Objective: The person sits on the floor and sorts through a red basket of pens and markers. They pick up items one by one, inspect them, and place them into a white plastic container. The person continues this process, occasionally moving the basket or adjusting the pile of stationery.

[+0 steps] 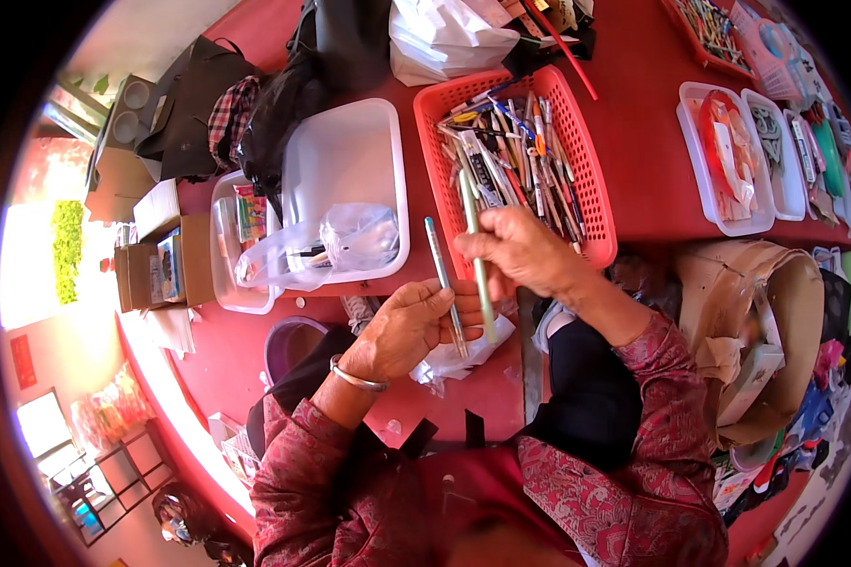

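Observation:
My left hand (408,326), with a bangle at the wrist, is closed on a slim clear pen with a blue end (435,244). To its right, my right hand (523,253) grips a pale green pen (472,213), which is held nearly upright and slightly blurred. The lower end of the green pen comes down beside my left fingertips; whether it touches them I cannot tell. Just beyond my right hand stands a coral-red plastic basket (599,203) heaped with pens, pencils and markers (529,142).
Left of the basket, a translucent tray (336,142) holds a clear plastic bag (359,236) with pens inside. A smaller tray (225,222) stands beside it. Small containers (714,213) lie at the far right, above an open cardboard box (719,260). A white bag (444,38) sits behind the basket.

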